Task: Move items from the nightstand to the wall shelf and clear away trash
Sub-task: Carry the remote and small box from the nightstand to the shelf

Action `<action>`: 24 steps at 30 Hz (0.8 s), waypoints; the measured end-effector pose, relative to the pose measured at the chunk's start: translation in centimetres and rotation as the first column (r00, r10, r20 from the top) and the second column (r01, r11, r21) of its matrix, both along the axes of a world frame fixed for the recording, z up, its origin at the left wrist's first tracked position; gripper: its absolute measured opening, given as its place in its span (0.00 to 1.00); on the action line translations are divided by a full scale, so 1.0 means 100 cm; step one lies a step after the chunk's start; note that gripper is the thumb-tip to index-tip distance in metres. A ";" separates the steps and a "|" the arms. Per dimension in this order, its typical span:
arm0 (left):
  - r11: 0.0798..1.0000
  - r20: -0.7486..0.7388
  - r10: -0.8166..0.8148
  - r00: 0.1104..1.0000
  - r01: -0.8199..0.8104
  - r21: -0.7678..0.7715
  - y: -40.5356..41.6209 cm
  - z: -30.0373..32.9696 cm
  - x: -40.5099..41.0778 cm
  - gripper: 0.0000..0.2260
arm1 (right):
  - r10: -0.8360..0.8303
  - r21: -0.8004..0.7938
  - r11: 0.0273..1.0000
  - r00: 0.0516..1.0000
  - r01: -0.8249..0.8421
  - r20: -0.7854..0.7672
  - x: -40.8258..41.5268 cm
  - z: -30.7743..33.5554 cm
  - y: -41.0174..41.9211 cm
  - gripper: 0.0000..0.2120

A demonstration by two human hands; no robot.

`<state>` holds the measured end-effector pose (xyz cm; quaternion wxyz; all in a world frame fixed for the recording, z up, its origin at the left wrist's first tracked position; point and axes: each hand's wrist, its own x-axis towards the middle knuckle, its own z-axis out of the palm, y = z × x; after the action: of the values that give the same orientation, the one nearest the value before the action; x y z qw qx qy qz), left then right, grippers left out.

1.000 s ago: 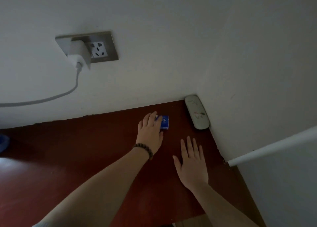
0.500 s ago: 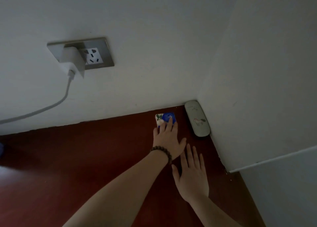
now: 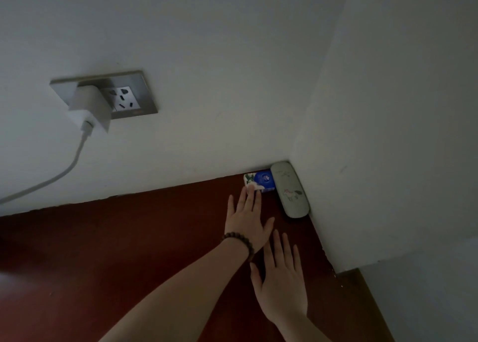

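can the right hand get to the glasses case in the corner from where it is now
Probably yes: the right hand lies flat and holds nothing, and bare wood lies between it and the glasses case.

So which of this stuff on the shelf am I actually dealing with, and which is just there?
Job:
blue tissue pack, left hand fingertips on it
green glasses case in the corner
red-brown shelf

Just there:
wall socket
white charger and cable

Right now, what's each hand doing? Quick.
Left hand: open, straight fingertips on the tissue pack.
Right hand: open, flat on the shelf, holding nothing.
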<state>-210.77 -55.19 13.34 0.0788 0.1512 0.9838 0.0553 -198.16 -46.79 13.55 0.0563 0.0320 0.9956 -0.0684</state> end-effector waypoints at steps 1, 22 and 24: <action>1.000 0.007 0.019 1.000 -0.019 -0.010 0.004 0.001 -0.004 0.34 | -0.001 -0.002 1.000 1.000 0.001 -0.001 0.000 0.000 0.000 0.32; 0.982 -0.153 -0.048 0.987 0.075 0.175 -0.010 0.011 -0.018 0.27 | 0.006 -0.022 1.000 1.000 -0.006 -0.015 0.001 -0.006 0.002 0.32; 0.970 -0.131 -0.129 0.983 0.153 0.190 -0.012 0.005 -0.009 0.26 | 0.008 -0.017 1.000 1.000 -0.009 -0.019 0.001 -0.006 0.002 0.32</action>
<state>-211.71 -56.40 13.88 0.0088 0.2308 0.9630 0.1388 -198.10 -46.56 12.95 0.0472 0.0267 0.9955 -0.0770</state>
